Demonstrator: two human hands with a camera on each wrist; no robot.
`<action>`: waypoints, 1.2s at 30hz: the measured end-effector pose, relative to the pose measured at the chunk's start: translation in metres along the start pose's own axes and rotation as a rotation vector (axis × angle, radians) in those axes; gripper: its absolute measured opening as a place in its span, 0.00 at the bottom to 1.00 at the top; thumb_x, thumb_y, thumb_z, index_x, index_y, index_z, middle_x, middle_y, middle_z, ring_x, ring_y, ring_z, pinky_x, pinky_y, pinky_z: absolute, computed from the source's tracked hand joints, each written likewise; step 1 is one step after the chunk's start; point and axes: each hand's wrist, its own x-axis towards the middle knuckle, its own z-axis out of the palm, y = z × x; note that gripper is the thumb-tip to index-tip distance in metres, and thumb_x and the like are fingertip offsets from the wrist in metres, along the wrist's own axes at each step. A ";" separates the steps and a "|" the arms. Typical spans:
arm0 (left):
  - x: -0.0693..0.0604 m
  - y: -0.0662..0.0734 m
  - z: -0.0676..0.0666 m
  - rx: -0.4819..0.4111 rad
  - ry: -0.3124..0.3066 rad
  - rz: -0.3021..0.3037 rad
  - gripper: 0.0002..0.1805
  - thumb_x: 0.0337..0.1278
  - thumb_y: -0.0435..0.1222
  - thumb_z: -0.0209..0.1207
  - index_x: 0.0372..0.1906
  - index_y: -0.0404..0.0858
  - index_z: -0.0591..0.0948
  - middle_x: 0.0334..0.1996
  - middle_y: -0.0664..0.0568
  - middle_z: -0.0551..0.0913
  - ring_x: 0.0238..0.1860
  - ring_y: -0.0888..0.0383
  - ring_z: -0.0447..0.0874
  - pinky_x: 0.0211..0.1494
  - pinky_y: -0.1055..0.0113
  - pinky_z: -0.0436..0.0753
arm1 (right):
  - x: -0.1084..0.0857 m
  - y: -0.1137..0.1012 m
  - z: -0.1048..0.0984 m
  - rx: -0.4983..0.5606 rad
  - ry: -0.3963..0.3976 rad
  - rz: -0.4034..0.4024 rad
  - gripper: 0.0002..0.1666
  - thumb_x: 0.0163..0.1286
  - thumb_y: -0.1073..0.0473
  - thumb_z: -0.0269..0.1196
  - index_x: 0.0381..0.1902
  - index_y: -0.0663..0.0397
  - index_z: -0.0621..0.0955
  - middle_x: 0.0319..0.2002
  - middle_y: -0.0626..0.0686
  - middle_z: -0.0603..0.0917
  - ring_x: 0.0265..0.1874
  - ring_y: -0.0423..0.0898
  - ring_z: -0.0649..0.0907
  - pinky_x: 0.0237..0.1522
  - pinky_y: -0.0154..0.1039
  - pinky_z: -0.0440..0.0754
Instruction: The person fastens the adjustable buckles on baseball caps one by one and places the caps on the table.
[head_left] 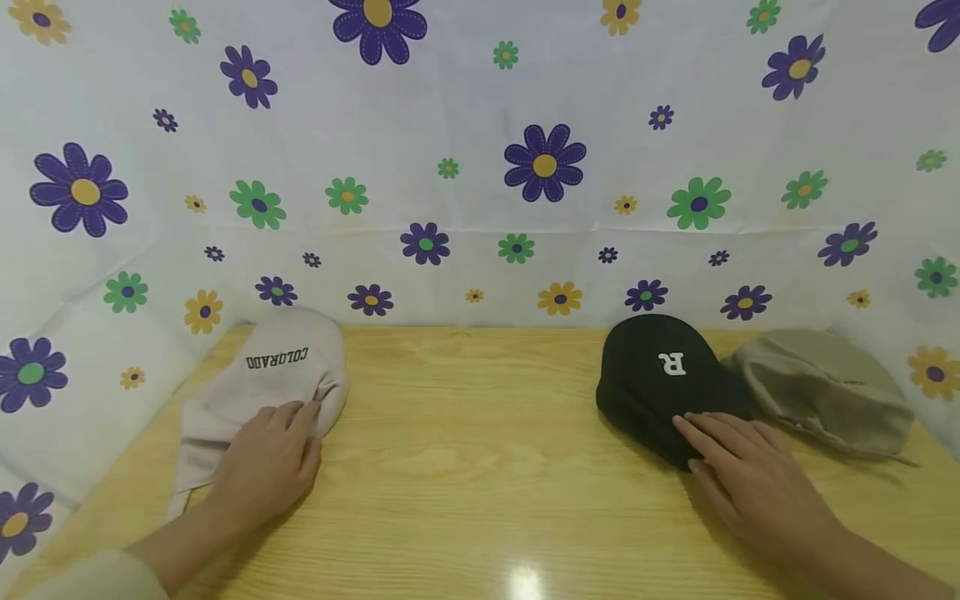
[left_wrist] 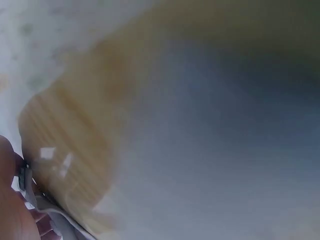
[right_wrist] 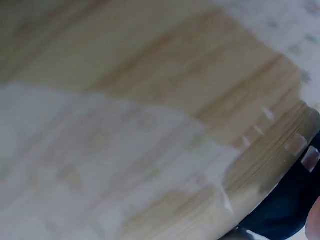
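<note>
A pale beige cap [head_left: 281, 375] marked COLORADO lies at the left of the table, its lettering upside down to me. My left hand [head_left: 266, 458] grips its near edge; in the left wrist view, grey fabric [left_wrist: 57, 215] runs between the thumb and the fingers [left_wrist: 42, 225]. On the right sits a black cap [head_left: 645, 375] with a white R. My right hand [head_left: 757, 483] holds its near right edge, fingers on top and thumb lower down. Part of the black cap [right_wrist: 280, 210] and a bit of fingertip [right_wrist: 314, 220] show in the right wrist view.
A khaki cap [head_left: 832, 383] lies at the far right, touching or just behind the black cap. The wooden table [head_left: 480, 433] spans between the two hands. Behind and at the sides hangs a white cloth [head_left: 465, 108] with flowers.
</note>
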 end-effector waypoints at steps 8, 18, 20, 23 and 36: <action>0.015 0.008 0.018 -0.075 -0.019 0.028 0.24 0.54 0.42 0.62 0.53 0.31 0.81 0.42 0.38 0.84 0.41 0.39 0.82 0.43 0.44 0.80 | 0.003 0.000 0.003 0.075 0.019 0.044 0.24 0.73 0.52 0.58 0.63 0.54 0.79 0.59 0.54 0.81 0.58 0.54 0.76 0.53 0.54 0.67; 0.018 0.022 0.009 -0.207 -0.215 -0.054 0.29 0.61 0.47 0.61 0.63 0.35 0.78 0.54 0.40 0.81 0.53 0.41 0.78 0.55 0.43 0.77 | 0.016 -0.004 0.008 0.118 0.032 0.051 0.28 0.62 0.60 0.66 0.61 0.55 0.80 0.58 0.55 0.82 0.58 0.55 0.77 0.53 0.55 0.66; 0.018 0.025 0.008 -0.232 -0.265 -0.051 0.29 0.63 0.47 0.61 0.65 0.36 0.77 0.56 0.40 0.80 0.56 0.41 0.76 0.58 0.43 0.76 | 0.016 -0.005 0.007 0.127 0.040 0.056 0.27 0.61 0.61 0.66 0.61 0.56 0.80 0.58 0.55 0.82 0.57 0.55 0.77 0.53 0.55 0.65; 0.021 0.029 0.009 -0.263 -0.305 -0.038 0.30 0.64 0.48 0.60 0.66 0.36 0.75 0.59 0.40 0.78 0.58 0.42 0.75 0.61 0.44 0.75 | 0.014 -0.007 0.005 0.135 0.043 0.064 0.28 0.61 0.61 0.66 0.61 0.56 0.80 0.58 0.55 0.82 0.58 0.55 0.77 0.53 0.54 0.65; 0.035 0.052 0.007 -0.325 -0.345 0.056 0.30 0.65 0.47 0.59 0.68 0.39 0.74 0.64 0.40 0.76 0.63 0.42 0.74 0.66 0.45 0.73 | 0.015 -0.016 0.000 0.193 0.084 0.029 0.23 0.71 0.54 0.62 0.60 0.56 0.81 0.59 0.55 0.82 0.56 0.54 0.79 0.56 0.44 0.68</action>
